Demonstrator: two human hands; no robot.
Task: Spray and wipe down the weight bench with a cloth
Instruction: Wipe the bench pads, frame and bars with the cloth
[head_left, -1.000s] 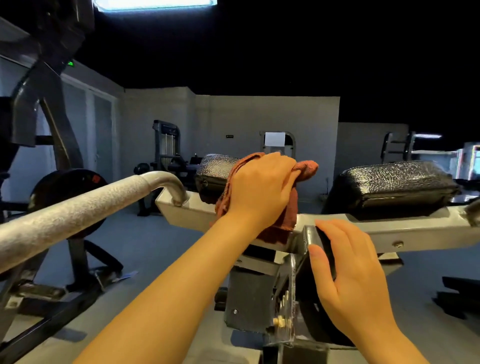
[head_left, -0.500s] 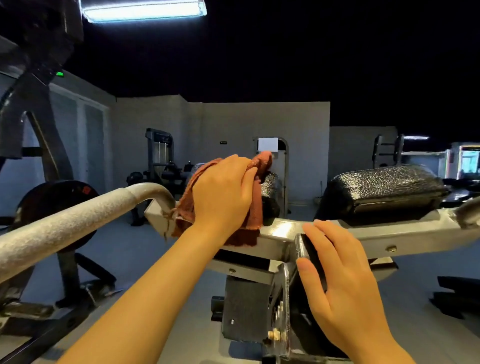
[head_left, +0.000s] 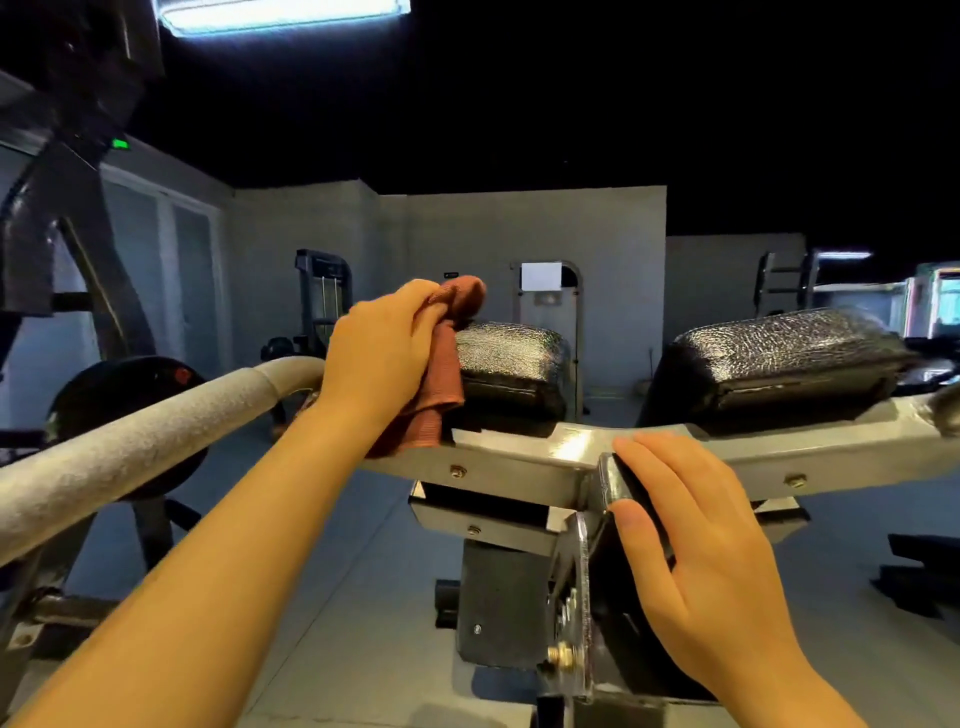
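My left hand grips a rust-orange cloth and holds it against the left end of the left black pad of the bench. The cloth hangs down onto the silver crossbar. A second black pad sits to the right on the same bar. My right hand rests with straight fingers on the black central pad where it meets the crossbar. No spray bottle is in view.
A grey curved handle bar runs from the lower left up to the crossbar. A black weight plate and a dark machine frame stand at the left. Other gym machines line the back wall.
My left hand has carried the cloth leftward along the left pad, from its right side to its left end, uncovering the pad's top. My right hand has stayed on the central pad.
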